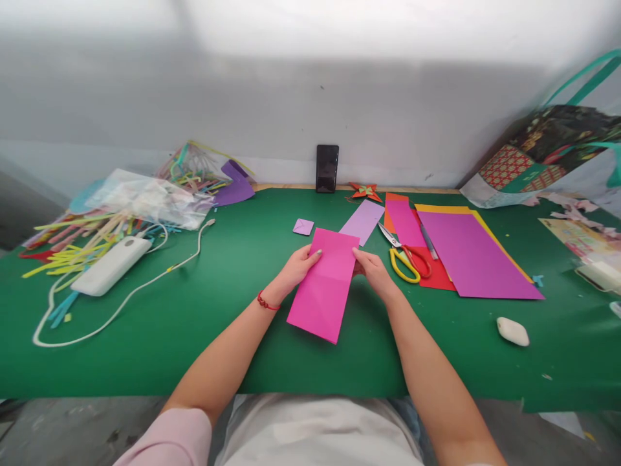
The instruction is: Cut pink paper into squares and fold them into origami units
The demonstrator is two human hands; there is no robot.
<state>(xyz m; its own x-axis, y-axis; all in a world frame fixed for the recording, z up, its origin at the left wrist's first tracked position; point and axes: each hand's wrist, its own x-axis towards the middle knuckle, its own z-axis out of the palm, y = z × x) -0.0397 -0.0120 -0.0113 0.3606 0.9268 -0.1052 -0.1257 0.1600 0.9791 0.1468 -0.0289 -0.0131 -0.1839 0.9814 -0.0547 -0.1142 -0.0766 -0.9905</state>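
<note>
A bright pink paper strip (326, 285) with a crease across its middle is held over the green table (204, 323). My left hand (297, 268) grips its left edge, thumb on top near the upper corner. My right hand (372, 272) pinches its right edge near the crease. A red string bracelet sits on my left wrist. Beyond the strip lie a lilac paper strip (363, 221) and a small folded lilac square (303, 226).
Yellow-and-red scissors (405, 257) and a pen lie on stacked coloured sheets (473, 255) to the right. A white power bank (112, 265) with cable and a pile of paper strips sit left. A phone (326, 168), an origami star, an eraser (513, 331) and a patterned bag (548, 152) are also here.
</note>
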